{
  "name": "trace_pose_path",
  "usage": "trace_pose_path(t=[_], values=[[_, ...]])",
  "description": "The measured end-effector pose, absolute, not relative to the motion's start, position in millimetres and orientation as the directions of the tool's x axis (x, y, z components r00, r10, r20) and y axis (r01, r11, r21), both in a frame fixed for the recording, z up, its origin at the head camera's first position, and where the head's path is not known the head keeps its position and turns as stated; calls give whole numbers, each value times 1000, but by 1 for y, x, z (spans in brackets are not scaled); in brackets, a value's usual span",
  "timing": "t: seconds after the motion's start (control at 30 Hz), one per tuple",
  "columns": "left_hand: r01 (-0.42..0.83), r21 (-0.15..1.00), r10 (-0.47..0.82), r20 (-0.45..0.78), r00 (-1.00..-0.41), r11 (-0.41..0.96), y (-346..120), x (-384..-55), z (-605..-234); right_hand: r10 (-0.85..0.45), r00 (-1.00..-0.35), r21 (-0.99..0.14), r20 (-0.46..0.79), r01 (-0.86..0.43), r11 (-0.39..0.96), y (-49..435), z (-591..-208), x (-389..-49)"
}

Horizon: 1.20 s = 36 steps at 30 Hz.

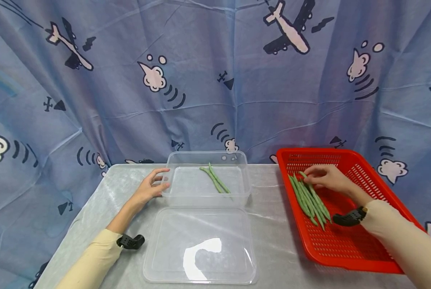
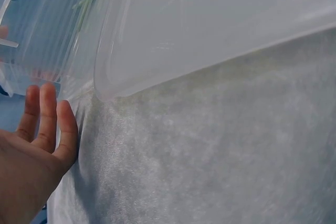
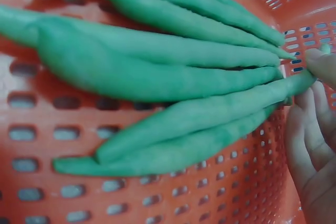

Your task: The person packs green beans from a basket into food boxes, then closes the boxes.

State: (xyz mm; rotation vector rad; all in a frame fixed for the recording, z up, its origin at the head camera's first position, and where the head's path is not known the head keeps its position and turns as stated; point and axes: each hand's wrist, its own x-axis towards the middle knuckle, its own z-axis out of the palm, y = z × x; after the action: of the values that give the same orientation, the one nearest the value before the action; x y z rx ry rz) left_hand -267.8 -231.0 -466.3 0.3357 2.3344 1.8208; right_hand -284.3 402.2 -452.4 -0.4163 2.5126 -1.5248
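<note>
My right hand (image 1: 325,178) is inside the red plastic basket (image 1: 352,245), pinching one green bean (image 3: 210,109) near its tip between thumb and finger. Several more green beans (image 1: 302,196) lie side by side along the basket's left part. At the left end of the clear plastic container (image 1: 186,180), my left hand (image 1: 151,188) has its fingertips right at the wall, the fingers extended and a little bent. Two green beans (image 1: 215,179) rest on the container's floor, crossing near their upper ends. The left wrist view shows the left fingers (image 2: 48,114) beside the container.
A clear flat lid (image 1: 201,228) lies in front of the container on the pale cloth-covered table (image 1: 269,237). Behind the table hangs a blue patterned curtain (image 1: 201,88). The basket has raised, perforated sides and stands at the table's right.
</note>
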Motion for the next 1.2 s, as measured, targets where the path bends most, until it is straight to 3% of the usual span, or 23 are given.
trace_pose_path(t=[0.67,0.87,1.2], values=[[68,972,254,9,-967,225,-232,-270,-469,-299,-954,-946,23,-118,303,414,-424,-283],[82,972,256,24,-966,220,-231,-272,-468,-282,-958,-974,61,-119,192,414,-404,-284],[105,966,255,43,-966,237,-232,-272,-468,-150,-987,-975,53,-83,205,400,-384,-286]])
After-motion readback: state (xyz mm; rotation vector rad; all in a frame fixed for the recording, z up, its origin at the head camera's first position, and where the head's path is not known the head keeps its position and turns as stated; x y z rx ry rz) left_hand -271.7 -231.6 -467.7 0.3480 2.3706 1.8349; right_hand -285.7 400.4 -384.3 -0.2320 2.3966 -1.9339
